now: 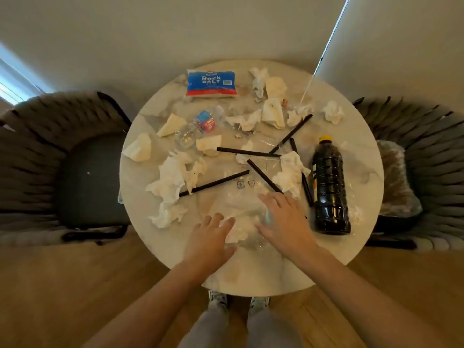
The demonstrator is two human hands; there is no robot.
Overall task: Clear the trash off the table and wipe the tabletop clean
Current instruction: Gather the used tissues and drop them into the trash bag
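Reaching w/ both hands, I'm barely started: left hand [213, 233] and right hand [282, 218] hover flat, fingers spread, holding nothing, over clear plastic wrap [241, 204] near counter [251, 277] edge. Tissues [170, 179], black straws [213, 183], water bottle [198, 126] all uncollected; no wiping yet.

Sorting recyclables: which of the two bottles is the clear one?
The small water bottle left of centre, with a blue-and-pink label; the big bottle on the right is dark with a yellow cap.
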